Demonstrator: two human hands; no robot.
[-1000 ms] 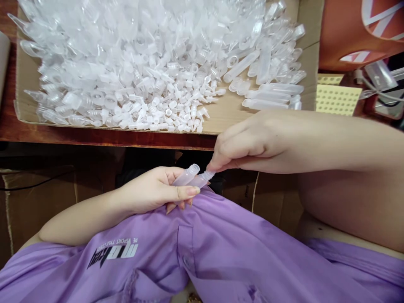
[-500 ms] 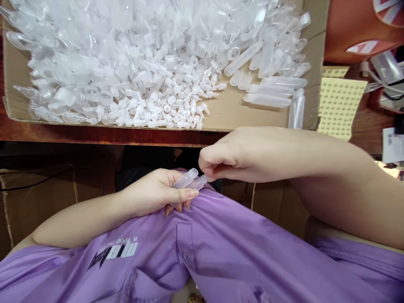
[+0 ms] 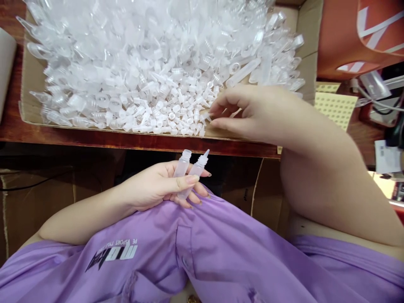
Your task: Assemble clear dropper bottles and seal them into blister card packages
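My left hand [image 3: 167, 185] is closed around two small translucent squeeze bottles, held side by side above my lap. The right-hand bottle [image 3: 196, 170] has a pointed nozzle tip [image 3: 206, 153] in its neck; the other bottle [image 3: 182, 164] shows an open threaded neck. My right hand [image 3: 243, 110] is over the front of the box, thumb and forefinger apart on either side of a small white nozzle tip [image 3: 206, 116] at the edge of the pile. Whether the fingers touch that tip I cannot tell.
The shallow cardboard box [image 3: 33, 111] on the dark red table [image 3: 158, 142] is heaped with clear caps, bottles and small white tips. Yellow sticker sheets [image 3: 336, 109] lie right of it, near an orange bag [image 3: 341, 38]. A white roll-like object [image 3: 5, 67] stands at far left.
My right hand has moved from the bottle necks up to the box. A nozzle tip now stands clearly in one bottle, and my left hand has turned both bottles more upright.
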